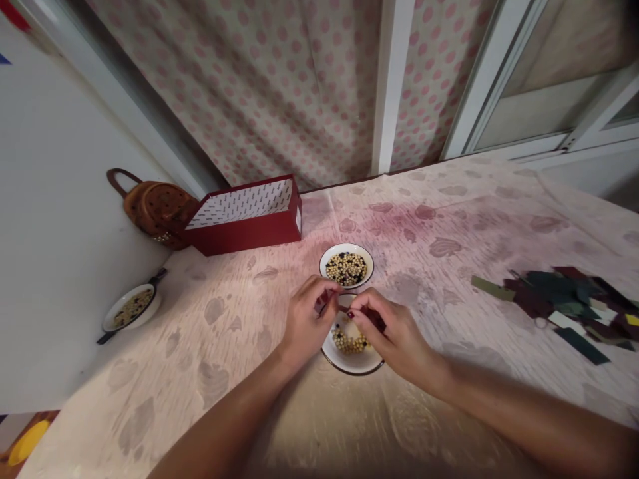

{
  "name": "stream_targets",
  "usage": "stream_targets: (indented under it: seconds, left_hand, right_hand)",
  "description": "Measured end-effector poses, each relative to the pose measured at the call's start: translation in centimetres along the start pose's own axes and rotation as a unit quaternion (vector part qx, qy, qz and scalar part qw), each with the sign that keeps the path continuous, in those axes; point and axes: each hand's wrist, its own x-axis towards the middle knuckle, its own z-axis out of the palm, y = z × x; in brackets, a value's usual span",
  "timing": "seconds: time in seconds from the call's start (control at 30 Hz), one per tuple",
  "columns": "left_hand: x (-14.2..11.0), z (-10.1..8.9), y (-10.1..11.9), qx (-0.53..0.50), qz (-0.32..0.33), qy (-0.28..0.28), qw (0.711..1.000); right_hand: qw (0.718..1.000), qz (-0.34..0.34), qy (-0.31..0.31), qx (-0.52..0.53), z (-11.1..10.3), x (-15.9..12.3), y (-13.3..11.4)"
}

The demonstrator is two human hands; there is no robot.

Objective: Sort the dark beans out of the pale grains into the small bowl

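My left hand (310, 313) and my right hand (392, 326) come together over the near white dark-rimmed bowl (349, 366). The fingertips of both are pinched, almost touching. A tiny dark red spot shows at my right fingertips; whether it is a nail or a held piece I cannot tell. What the left fingers hold is also too small to name. Inside the near bowl lie small round yellowish pieces (349, 342) with a few dark ones. Just behind it stands a second white bowl (370, 263), filled with yellow and dark round pieces (346, 269).
A red open box (249, 229) stands at the back left, beside a brown leather backpack (160, 209). Far left is a white dish with dark handles (150, 306), holding similar pieces. Several coloured flat scraps (564, 299) are heaped on the patterned tablecloth (214, 332) at right.
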Motion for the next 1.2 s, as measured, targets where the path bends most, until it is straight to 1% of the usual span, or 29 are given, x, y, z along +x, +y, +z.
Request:
stream_targets:
  seconds: [0.17, 0.5, 0.97, 1.2]
  left_hand:
    - [-0.01, -0.04, 0.24, 0.0, -0.015, -0.004, 1.0]
    - [0.02, 0.07, 0.05, 0.005, -0.009, 0.007, 1.0]
    - [-0.22, 0.19, -0.11, 0.007, -0.031, -0.002, 1.0]
    - [-0.21, 0.16, -0.2, 0.006, -0.025, -0.003, 1.0]
  right_hand:
    - [1.0, 0.001, -0.007, 0.012, -0.34, -0.09, -0.09]
    - [1.0, -0.003, -0.004, 0.0, -0.49, -0.07, -0.3]
    - [1.0, 0.008, -0.007, -0.007, -0.55, -0.2, 0.1]
    - [1.0, 0.004, -0.009, -0.01, -0.63, -0.22, 0.03]
